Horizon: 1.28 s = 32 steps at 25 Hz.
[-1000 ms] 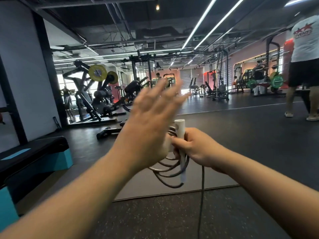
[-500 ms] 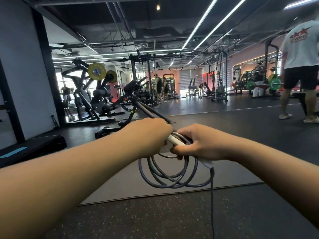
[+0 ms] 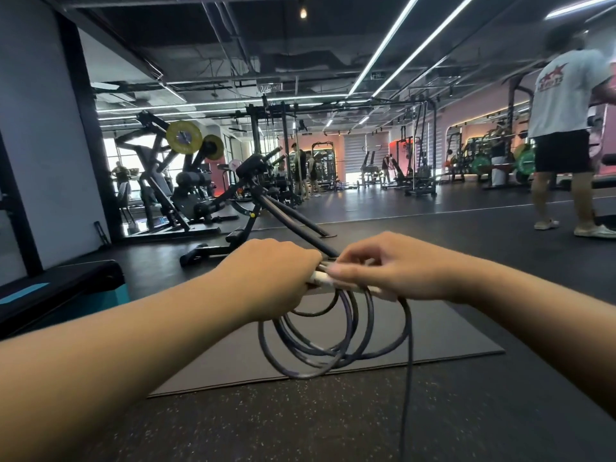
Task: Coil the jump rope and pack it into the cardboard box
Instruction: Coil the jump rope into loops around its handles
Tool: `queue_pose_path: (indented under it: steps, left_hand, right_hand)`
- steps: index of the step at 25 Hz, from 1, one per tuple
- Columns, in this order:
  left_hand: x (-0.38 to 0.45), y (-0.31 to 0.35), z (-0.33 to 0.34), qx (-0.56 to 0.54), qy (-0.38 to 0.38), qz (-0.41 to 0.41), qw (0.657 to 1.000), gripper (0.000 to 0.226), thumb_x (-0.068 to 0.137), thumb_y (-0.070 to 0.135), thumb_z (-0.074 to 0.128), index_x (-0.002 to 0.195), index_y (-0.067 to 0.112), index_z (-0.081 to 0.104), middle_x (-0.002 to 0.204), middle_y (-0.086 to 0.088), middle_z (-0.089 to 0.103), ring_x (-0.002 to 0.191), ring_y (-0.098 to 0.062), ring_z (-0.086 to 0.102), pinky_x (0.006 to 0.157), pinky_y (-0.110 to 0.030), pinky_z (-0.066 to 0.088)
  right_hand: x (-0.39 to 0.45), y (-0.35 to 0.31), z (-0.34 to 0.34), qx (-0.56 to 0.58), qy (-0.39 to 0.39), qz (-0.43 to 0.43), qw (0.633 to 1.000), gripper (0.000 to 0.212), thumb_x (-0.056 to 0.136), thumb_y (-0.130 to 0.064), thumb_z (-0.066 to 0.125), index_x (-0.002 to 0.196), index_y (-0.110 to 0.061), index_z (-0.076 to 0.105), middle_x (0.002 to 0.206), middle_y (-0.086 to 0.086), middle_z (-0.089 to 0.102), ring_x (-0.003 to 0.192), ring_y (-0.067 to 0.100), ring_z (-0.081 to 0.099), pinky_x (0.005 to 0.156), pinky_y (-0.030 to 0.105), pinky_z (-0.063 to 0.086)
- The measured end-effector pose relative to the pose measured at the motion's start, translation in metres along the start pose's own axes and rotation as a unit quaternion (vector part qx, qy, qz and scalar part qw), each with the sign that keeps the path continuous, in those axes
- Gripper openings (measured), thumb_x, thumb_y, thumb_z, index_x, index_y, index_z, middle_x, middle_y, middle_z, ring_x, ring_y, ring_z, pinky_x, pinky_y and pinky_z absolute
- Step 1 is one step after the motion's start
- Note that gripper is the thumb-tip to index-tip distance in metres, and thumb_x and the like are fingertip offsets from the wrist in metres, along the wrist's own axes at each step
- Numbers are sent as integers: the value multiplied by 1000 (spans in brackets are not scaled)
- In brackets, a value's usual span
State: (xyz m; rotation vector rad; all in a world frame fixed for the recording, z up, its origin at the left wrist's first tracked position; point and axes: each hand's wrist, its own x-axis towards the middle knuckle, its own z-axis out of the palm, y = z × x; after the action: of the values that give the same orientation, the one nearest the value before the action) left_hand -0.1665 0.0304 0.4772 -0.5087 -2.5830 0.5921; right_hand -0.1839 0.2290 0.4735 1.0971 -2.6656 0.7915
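The dark jump rope (image 3: 320, 345) hangs in several loops below my two hands, held out in front of me. My left hand (image 3: 276, 271) grips the bundle where the loops meet the white handle (image 3: 321, 278). My right hand (image 3: 390, 266) pinches the same handle and rope from the right, fingers curled over them. One loose strand (image 3: 407, 378) drops from my right hand straight down out of the frame. No cardboard box is in view.
A grey exercise mat (image 3: 433, 338) lies on the black speckled floor below the rope. A black and teal step platform (image 3: 63, 288) stands at the left. Gym machines (image 3: 186, 188) fill the background. A person (image 3: 563, 128) in a white shirt stands at the far right.
My left hand came down from an open raised pose and closed on the coil. The handle went from upright to lying across. My right hand's fingers loosened into a pinch.
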Motion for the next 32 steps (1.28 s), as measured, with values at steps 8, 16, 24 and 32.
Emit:
queue_pose_path:
  steps: [8, 16, 24, 32]
  left_hand:
    - [-17, -45, 7, 28, 28, -65, 997, 14, 96, 40, 42, 91, 29, 48, 75, 6, 54, 68, -23, 53, 52, -31, 34]
    - [4, -23, 35, -570, -11, -349, 744, 42, 97, 43, 58, 107, 2, 59, 78, -10, 52, 56, -21, 43, 45, -27, 39]
    - [27, 28, 20, -763, 19, -438, 474, 37, 100, 35, 50, 100, 1, 63, 81, -12, 68, 67, -27, 67, 68, -37, 60]
    - [19, 59, 0, -859, 11, -397, 322, 42, 102, 47, 45, 84, 13, 60, 72, -3, 58, 64, -17, 57, 41, -18, 49]
  right_hand:
    - [-25, 66, -23, 51, 42, 164, 984, 59, 76, -62, 74, 56, -13, 49, 49, 6, 47, 46, 21, 53, 51, 29, 47]
    - [-18, 61, 78, 529, 64, 105, 840, 96, 50, -79, 79, 123, -17, 68, 73, -6, 43, 58, 9, 35, 53, 27, 35]
    - [14, -22, 136, 563, 202, 57, 800, 59, 63, -63, 74, 107, -27, 63, 61, -19, 57, 52, -2, 45, 55, 22, 35]
    - [28, -37, 133, 564, 374, 146, 721, 24, 100, -36, 58, 85, -22, 69, 73, -6, 80, 83, 9, 77, 65, 20, 57]
